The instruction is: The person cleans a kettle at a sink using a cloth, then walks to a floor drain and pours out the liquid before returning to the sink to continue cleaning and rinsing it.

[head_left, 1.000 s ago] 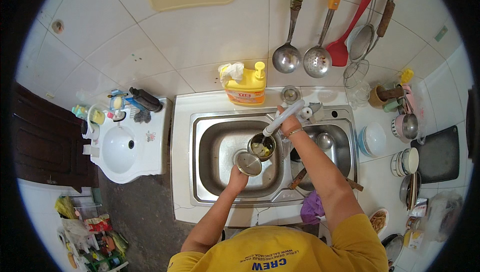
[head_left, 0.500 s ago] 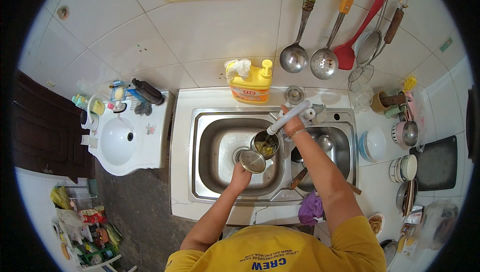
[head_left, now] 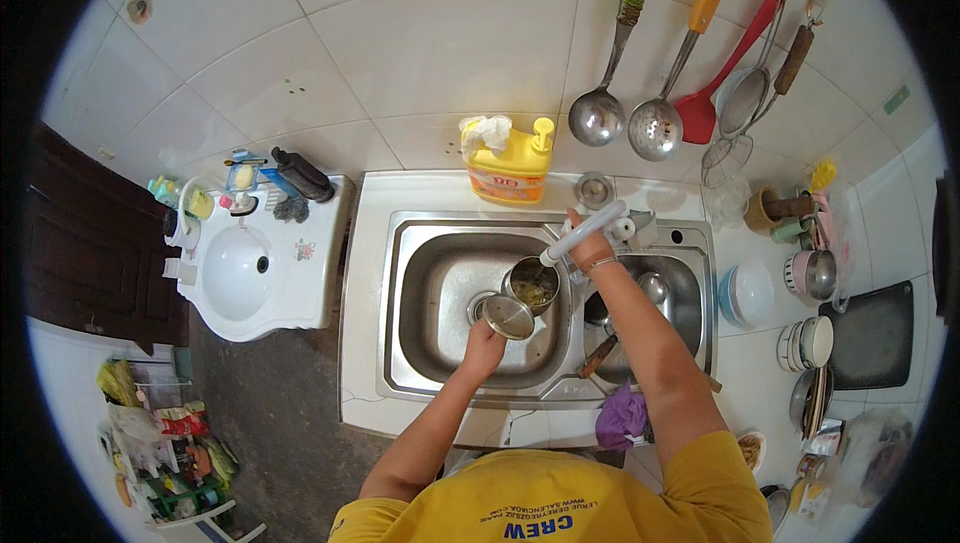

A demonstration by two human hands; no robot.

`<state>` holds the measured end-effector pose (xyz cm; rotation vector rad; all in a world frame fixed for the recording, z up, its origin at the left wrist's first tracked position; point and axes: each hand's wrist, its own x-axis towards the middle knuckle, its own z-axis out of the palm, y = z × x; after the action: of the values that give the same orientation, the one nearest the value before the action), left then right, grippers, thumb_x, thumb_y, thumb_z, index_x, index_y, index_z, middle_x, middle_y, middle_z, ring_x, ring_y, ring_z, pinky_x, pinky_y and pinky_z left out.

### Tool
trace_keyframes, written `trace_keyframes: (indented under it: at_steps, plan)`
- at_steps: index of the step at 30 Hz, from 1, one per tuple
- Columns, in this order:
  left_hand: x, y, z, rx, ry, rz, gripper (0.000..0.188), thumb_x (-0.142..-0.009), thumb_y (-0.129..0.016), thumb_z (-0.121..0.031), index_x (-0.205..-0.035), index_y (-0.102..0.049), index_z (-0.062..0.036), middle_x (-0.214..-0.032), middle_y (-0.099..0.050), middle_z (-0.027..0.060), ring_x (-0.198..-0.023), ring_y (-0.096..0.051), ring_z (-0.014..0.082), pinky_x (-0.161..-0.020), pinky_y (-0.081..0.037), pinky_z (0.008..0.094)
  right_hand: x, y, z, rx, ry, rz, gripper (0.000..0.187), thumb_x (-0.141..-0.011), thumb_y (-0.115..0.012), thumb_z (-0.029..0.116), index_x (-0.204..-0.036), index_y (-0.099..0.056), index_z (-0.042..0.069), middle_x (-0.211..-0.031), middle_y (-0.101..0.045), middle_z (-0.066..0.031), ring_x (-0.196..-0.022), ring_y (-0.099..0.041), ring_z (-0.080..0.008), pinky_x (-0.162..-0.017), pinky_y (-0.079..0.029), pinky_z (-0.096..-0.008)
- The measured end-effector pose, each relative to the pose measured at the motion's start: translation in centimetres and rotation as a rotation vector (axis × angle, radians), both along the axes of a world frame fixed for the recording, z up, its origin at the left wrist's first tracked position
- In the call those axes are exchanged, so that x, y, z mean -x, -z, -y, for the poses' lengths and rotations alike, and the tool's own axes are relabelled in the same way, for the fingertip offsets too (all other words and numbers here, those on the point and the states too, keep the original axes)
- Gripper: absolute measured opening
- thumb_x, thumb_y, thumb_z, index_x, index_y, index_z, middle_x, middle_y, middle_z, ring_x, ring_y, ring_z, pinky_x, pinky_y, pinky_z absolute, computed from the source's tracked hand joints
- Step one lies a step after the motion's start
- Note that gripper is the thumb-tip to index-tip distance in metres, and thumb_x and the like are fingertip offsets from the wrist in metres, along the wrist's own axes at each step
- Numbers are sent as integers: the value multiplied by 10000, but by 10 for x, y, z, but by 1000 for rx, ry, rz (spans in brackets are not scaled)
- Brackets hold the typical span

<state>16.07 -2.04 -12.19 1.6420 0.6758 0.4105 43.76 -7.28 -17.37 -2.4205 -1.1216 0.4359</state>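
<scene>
Over the left basin of the steel double sink (head_left: pixel 415 353), my left hand (head_left: pixel 484 351) is closed on the edge of a round metal lid (head_left: pixel 509 316). The lid tilts beside a metal pot (head_left: pixel 518 273) with wet yellow-green scraps (head_left: pixel 533 290) inside. Whether lid and pot are joined, I cannot tell. At the divider between the basins, my right hand (head_left: pixel 592 251) is closed at the pale faucet hose (head_left: pixel 585 231), whose open end points into the pot. Part of that hand's fingers is hidden behind the hose.
The right basin holds a ladle-like metal piece (head_left: pixel 652 288) and a wooden handle (head_left: pixel 599 355). A yellow jug (head_left: pixel 508 168) stands behind the sink. A purple cloth (head_left: pixel 622 417) lies at the front edge. Bowls (head_left: pixel 748 293) stack on the right; ladles (head_left: pixel 597 115) hang above.
The view has shifted slightly. The lid has come a little closer over the pot's near rim, and the scraps look duller and wetter. Both hands keep nearly the same places.
</scene>
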Motion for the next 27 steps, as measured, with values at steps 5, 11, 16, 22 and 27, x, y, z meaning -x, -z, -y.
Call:
trace_keyframes:
  at_steps: [5,11,16,22,27]
  plan:
    - [2,-3,-2,-1,-21,-36,163,-742,-439,25,-817,-580,-10,-616,-517,-9,-560,-437,75,-487,-361,243,6,-22,6,-27,-54,15,444,-827,-417,178,-1251,-343,64,-947,-559,-260,-887,-555,-362,-751,-447,-427]
    - [6,6,0,22,-59,-45,174,-742,-443,13,-844,-583,-5,-697,-555,38,-649,-486,111,-568,-386,261,16,-58,-5,185,59,-41,383,-745,-546,248,-1031,-433,20,-993,-539,-245,-909,-534,-385,-766,-430,-443]
    - [2,2,-6,78,11,-120,171,-793,-474,-33,-924,-578,6,-873,-627,107,-833,-567,172,-739,-434,297,17,-36,-4,152,134,-45,394,-768,-531,298,-1036,-449,20,-984,-542,-241,-888,-543,-380,-753,-431,-455]
    - [30,8,-8,-49,37,6,214,-770,-471,13,-963,-562,1,-937,-604,91,-904,-548,177,-796,-421,294,32,-33,37,-188,230,-254,320,-801,-501,191,-1069,-503,17,-953,-576,-222,-871,-572,-330,-724,-454,-424]
    - [52,16,2,-59,32,12,245,-767,-487,4,-1007,-537,-2,-969,-586,97,-915,-540,188,-797,-424,297,133,-66,101,-475,216,-340,225,-776,-584,143,-977,-562,43,-865,-598,-96,-703,-573,-166,-608,-464,-276]
